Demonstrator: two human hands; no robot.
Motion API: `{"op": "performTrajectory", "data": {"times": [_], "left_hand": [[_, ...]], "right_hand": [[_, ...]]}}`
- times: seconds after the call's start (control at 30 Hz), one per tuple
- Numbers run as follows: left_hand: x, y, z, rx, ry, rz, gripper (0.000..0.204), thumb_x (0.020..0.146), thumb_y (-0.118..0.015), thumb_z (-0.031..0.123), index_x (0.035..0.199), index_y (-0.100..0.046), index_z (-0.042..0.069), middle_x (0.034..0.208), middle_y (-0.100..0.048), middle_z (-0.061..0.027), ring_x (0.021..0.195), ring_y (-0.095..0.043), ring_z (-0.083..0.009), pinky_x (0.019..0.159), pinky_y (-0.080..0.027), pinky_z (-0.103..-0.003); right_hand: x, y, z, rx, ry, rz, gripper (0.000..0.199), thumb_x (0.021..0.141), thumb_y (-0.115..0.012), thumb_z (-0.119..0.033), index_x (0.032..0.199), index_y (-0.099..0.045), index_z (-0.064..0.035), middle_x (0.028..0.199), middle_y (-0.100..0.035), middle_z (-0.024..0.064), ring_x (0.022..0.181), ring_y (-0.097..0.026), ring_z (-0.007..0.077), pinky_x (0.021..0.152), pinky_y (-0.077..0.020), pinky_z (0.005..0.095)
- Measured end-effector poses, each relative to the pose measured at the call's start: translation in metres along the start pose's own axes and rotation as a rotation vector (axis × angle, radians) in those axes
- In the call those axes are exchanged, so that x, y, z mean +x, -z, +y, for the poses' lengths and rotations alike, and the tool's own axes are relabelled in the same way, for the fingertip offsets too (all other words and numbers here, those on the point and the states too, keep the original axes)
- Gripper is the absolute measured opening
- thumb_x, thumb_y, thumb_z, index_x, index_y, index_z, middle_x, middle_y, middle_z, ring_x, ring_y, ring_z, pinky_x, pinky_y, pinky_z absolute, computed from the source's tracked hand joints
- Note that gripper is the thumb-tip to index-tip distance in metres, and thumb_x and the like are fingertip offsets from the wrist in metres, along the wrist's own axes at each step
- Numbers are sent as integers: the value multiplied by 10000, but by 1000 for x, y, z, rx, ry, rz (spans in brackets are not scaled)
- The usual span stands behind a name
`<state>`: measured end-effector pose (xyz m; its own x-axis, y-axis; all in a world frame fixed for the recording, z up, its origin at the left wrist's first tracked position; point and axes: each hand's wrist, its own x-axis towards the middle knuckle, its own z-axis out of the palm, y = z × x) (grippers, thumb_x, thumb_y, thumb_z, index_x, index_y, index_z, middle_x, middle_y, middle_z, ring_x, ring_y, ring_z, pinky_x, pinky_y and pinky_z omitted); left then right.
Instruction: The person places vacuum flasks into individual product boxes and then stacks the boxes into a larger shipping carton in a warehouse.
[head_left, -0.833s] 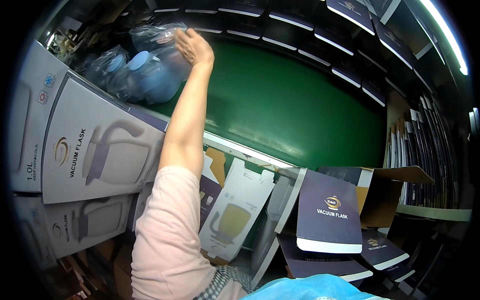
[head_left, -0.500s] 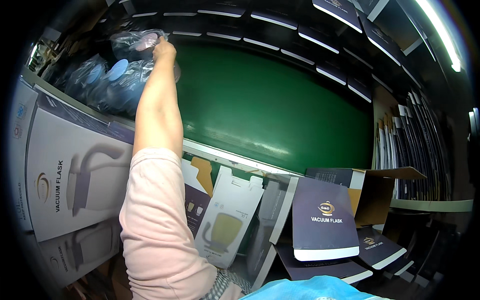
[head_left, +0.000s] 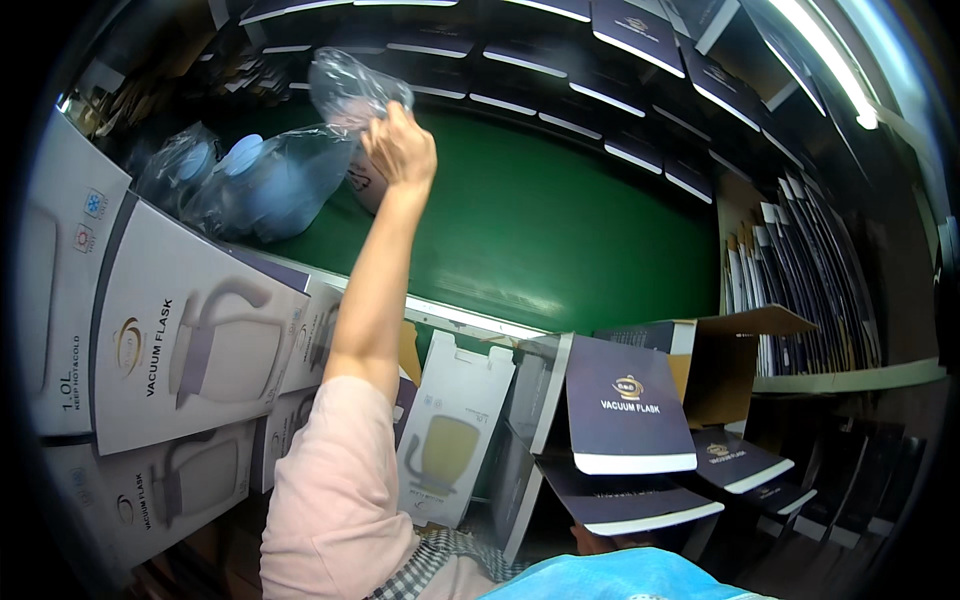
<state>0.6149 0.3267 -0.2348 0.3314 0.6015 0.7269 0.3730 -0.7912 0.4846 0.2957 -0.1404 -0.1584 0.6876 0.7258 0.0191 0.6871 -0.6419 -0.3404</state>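
Note:
My left hand [head_left: 402,150] reaches over the green work surface [head_left: 480,230], its fingers closed on the gathered end of a clear plastic bag [head_left: 350,80]. Inside or just behind that bag a pinkish flask [head_left: 364,180] shows in part beside my wrist; the hand covers the rest. To the left of it a light-blue flask [head_left: 275,195] with a blue round lid [head_left: 243,155] lies in clear plastic. Another bagged flask with a blue lid [head_left: 196,160] is farther left. My right hand is not in view.
Large printed flask cartons [head_left: 190,330] stand at the left. A white carton [head_left: 455,430] and an opened dark carton [head_left: 630,400] with flaps spread stand along the near edge. Flattened cartons [head_left: 800,280] lean at the right. Rows of dark boxes [head_left: 630,40] line the far side.
My left hand has moved right and slightly nearer, drawing the bag's end along with it. The pinkish flask shows more beside my wrist. The whole view has shifted a little.

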Motion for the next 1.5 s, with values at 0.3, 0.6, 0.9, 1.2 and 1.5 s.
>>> {"op": "performTrajectory", "data": {"times": [0.3, 0.6, 0.9, 1.2, 1.5], "left_hand": [[-62, 62, 28, -876, 71, -527, 144, 872, -701, 107, 986, -648, 37, 680, -613, -58, 606, -569, -132, 560, -431, -276], [-24, -26, -41, -790, -366, -919, 918, 698, -623, -88, 1533, -274, 62, 1528, -354, -202, 1436, -315, -315, 1202, -230, -382], [-19, -35, -7, -448, -337, -1188, 643, 805, -749, 200, 1379, -467, 138, 1512, -382, -180, 1387, -407, -310, 1116, -380, -394], [-18, -32, 6, -493, -485, -1322, 706, 762, -771, 171, 1404, -487, 104, 1431, -505, -185, 1339, -465, -349, 1111, -389, -407], [-60, 73, -13, -637, -105, -1138, 283, 722, -838, 136, 937, -713, 1, 751, -690, -78, 657, -579, -118, 628, -498, -314]], "right_hand": [[45, 125, -24, 210, 182, 324, 328, 806, -722, -63, 1126, -667, -13, 1078, -666, 160, 871, -660, 299, 733, -548, 385], [236, 226, 53, 251, -198, 440, 805, 879, -715, -180, 1512, -241, -30, 1088, -668, 240, 1012, -672, 320, 884, -532, 385], [416, 268, 200, 1634, -207, 844, 524, 1029, -257, -219, 1535, -213, -88, 1583, -199, 234, 1461, -175, 472, 1191, -123, 610], [420, 279, 248, 1629, -141, 955, 268, 942, -465, 28, 1199, -493, 98, 1234, -576, 230, 1179, -587, 353, 1029, -510, 505], [305, 275, 109, 1688, -30, 832, 223, 935, -425, 73, 1155, -447, 104, 1225, -537, 275, 1113, -605, 370, 993, -552, 486]]}}
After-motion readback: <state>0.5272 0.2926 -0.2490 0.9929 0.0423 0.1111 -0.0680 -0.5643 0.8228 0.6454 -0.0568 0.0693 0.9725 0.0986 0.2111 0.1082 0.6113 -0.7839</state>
